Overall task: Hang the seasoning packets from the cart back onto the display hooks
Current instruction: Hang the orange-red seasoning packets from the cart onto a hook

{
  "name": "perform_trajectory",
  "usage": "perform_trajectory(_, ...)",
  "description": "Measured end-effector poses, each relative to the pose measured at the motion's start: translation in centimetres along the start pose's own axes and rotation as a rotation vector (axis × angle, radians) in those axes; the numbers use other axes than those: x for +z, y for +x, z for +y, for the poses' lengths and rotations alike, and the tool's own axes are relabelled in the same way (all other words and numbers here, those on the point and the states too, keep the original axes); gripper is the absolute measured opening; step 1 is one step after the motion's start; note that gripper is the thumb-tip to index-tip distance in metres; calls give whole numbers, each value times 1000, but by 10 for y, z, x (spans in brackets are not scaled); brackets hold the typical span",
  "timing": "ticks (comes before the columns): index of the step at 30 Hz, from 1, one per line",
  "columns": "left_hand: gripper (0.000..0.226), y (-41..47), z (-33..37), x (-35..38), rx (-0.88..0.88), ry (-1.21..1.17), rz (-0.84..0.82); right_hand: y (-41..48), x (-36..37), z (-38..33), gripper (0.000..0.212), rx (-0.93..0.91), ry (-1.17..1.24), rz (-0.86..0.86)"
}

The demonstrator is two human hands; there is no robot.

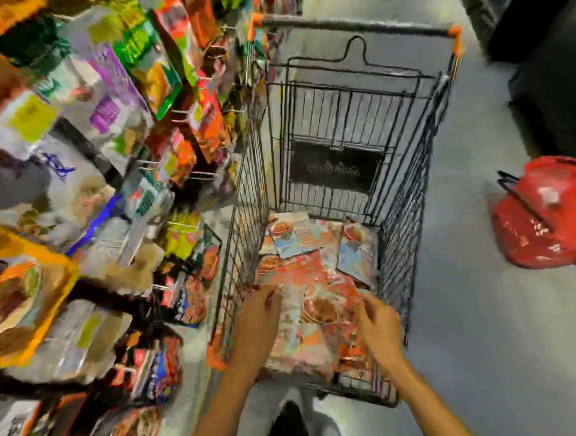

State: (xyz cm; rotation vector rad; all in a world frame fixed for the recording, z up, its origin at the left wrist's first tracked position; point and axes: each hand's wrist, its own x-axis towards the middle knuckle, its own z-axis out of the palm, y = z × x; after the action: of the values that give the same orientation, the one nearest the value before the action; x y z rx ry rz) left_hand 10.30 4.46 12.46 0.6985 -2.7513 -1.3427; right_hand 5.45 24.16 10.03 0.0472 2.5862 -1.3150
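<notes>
Down inside the black wire shopping cart, both arms reach to a loose heap of red-and-white foil seasoning packets that covers the cart's floor. The left grip lies on the near left part of the heap, its fingers stretched forward onto the edge of the top packet. Blur hides whether they pinch it, so I cannot tell if this grip holds anything. The right grip sits at the packet's opposite side, fingers spread and loosely bent, relaxed rather than clamped. The top packet, printed with a round bowl picture, lies between the two grips, and the other packets spread ahead of them toward the cart's far end. Left of the left grip, beyond the cart's side wall, metal display hooks carry rows of bright hanging packets, much smeared. Well to the right of the right grip, a red plastic shopping basket is partly in view above the grey floor.
</notes>
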Motion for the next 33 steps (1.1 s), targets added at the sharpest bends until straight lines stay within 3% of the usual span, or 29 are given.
perform_trajectory(6,28,94,-55,38,-148,-3,-91,75,46,29,31,145,14,23)
perform_trajectory(9,23,110,-87,56,-237,90,-93,108,63,49,29,210,29,39)
perform_trajectory(12,14,109,-111,74,-385,96,-198,138,72,71,28,276,-16,82)
perform_trajectory(16,60,97,-128,95,-561,59,-234,164,80,104,28,333,-113,82)
perform_trajectory(22,66,97,-134,109,-735,227,-180,185,83,130,29,387,-180,97)
perform_trajectory(27,75,95,-142,121,-759,284,-192,211,84,152,33,399,-201,52)
perform_trajectory(33,80,78,-153,122,-537,288,-173,224,104,171,47,375,-272,-82)
